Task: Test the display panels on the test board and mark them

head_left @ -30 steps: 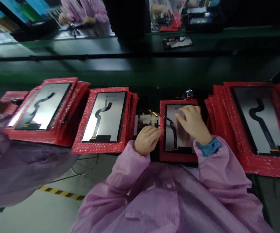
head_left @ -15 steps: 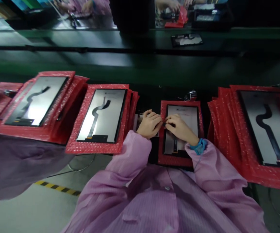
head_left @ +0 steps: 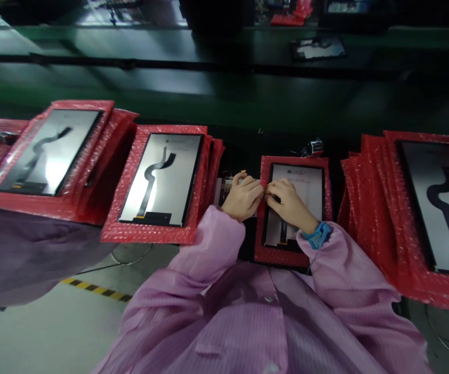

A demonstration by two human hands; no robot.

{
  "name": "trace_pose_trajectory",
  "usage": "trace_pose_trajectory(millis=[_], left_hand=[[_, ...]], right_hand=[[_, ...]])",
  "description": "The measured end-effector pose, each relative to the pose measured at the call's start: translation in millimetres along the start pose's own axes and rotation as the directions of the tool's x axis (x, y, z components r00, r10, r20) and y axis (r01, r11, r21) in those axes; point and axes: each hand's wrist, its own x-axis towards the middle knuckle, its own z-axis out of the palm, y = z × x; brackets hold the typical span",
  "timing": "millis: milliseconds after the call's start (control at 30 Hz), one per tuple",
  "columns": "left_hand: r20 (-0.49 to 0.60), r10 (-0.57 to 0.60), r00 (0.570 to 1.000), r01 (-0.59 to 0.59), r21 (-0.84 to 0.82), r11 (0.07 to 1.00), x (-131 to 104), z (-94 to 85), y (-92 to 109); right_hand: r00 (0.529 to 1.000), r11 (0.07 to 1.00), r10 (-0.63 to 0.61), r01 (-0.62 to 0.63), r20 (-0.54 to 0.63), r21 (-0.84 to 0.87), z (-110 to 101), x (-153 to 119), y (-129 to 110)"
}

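A display panel [head_left: 305, 187] lies on a red bubble-wrap sleeve [head_left: 276, 256] in front of me. My right hand [head_left: 291, 203] rests over the panel's left part, fingers closed in a pinch at its left edge. Close beside it, my left hand [head_left: 243, 199] is closed too, its fingertips meeting those of the right. Whatever the fingertips hold is too small and covered to make out. The panel's dark flex cable [head_left: 283, 232] shows below my right hand. Partly behind my left hand is a small light-coloured part [head_left: 225, 189].
Left of my hands, a panel [head_left: 181, 179] tops a red sleeve stack, with another panel [head_left: 55, 150] farther left. At right, more red sleeves [head_left: 368, 208] carry a panel [head_left: 438, 208]. A metallic object [head_left: 313, 147] sits behind the middle sleeve. A person's sleeve [head_left: 33, 254] shows at left.
The head view has shifted slightly, so the stacks and background appear displaced. Both hands remain together at the panel's left edge, and the dark piece between the fingertips is now less visible.
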Motion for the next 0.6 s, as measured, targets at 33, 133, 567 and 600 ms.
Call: trace_pose_trajectory(millis=[33, 133, 567, 600], left_hand=[[-0.010, 0.009, 1.000, -0.009, 0.002, 1.000, 0, 0.4, 0], [-0.004, 0.000, 1.000, 0.000, -0.018, 1.000, 1, -0.4, -2], [-0.178, -0.295, 0.939, 0.266, -0.166, 0.949, -39, 3.0, 75], [-0.081, -0.234, 0.969, 0.222, -0.134, 0.966, -46, 9.4, 83]], right_hand=[[1.000, 1.000, -0.004, 0.004, 0.008, -0.001, 0, 0, 1], [0.999, 1.000, -0.007, 0.007, 0.033, -0.007, -3, 1, 3], [0.768, 0.875, 0.221, -0.429, -0.601, -0.226, -50, 2, 60], [0.745, 0.845, 0.239, -0.475, -0.623, -0.245, -51, 3, 66]])
